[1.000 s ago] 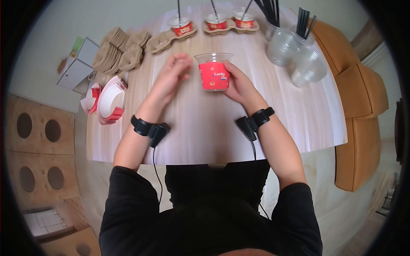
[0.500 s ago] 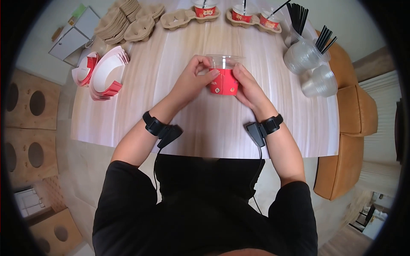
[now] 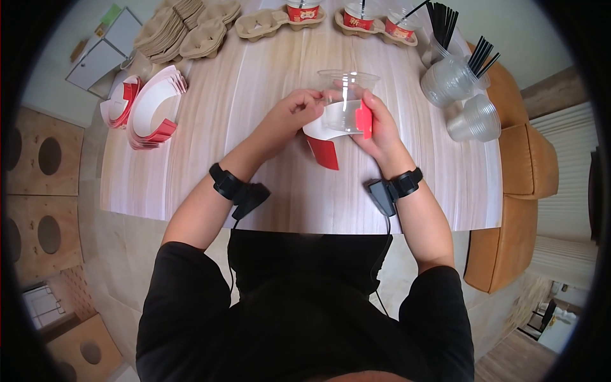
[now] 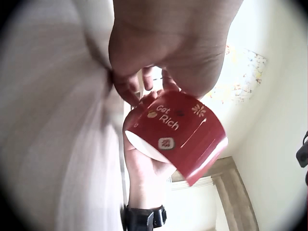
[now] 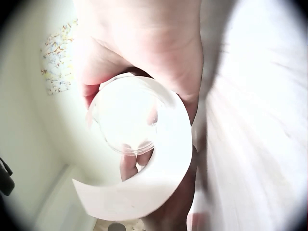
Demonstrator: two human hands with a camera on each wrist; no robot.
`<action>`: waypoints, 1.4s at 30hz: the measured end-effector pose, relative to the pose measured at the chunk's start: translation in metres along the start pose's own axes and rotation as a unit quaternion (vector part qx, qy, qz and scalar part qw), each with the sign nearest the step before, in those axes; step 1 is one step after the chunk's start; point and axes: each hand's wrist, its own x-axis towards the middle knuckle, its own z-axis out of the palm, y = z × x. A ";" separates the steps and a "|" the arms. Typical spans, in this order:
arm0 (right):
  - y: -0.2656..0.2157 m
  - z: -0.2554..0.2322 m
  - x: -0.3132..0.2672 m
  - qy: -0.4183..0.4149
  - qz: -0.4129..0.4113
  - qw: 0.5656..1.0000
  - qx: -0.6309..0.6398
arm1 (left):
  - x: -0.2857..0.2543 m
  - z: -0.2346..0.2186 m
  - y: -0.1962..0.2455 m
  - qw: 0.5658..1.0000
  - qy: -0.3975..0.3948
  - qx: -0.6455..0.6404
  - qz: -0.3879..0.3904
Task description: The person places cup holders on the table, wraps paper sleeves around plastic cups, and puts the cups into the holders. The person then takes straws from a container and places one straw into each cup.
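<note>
A clear plastic cup point(image 3: 341, 118) is held upright over the table, in front of the body. My right hand point(image 3: 384, 132) grips it from the right, thumb over a red end of the paper cup sleeve point(image 3: 324, 155). The sleeve stands open around the cup, white inside showing, its other end swung out toward me. My left hand point(image 3: 289, 121) pinches the sleeve's left side with thumb and curled fingers. In the left wrist view the red sleeve point(image 4: 185, 132) reads "Get Rich". The right wrist view shows the cup's round base point(image 5: 126, 115) inside the curled white band.
Stacked red-and-white sleeves point(image 3: 153, 135) lie at left. Pulp cup carriers point(image 3: 207, 41) are piled behind them. Further back, finished cups point(image 3: 358, 16) with straws sit in carriers. Nested clear cups point(image 3: 474, 121) and black straws point(image 3: 482, 56) stand at right.
My left hand has come in to the cup from the left. The sleeve, wrapped closed around the cup half a second ago, has opened and one end has swung away from it.
</note>
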 end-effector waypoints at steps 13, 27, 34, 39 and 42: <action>-0.020 -0.032 0.008 0.021 -0.069 0.983 0.168 | -0.018 -0.015 0.054 0.954 -0.279 0.007 -0.108; -0.011 -0.009 0.003 0.005 -0.044 0.999 0.023 | -0.081 -0.227 0.147 0.796 0.223 0.563 0.011; -0.011 -0.005 0.001 0.001 -0.034 0.999 -0.003 | -0.112 -0.257 0.134 0.672 0.220 0.704 -0.062; -0.012 -0.005 0.001 0.007 -0.034 0.999 -0.002 | -0.120 -0.264 0.125 0.666 0.208 0.714 -0.055; -0.013 -0.004 0.000 0.005 -0.034 0.999 -0.007 | -0.117 -0.249 0.125 0.624 0.248 0.739 -0.046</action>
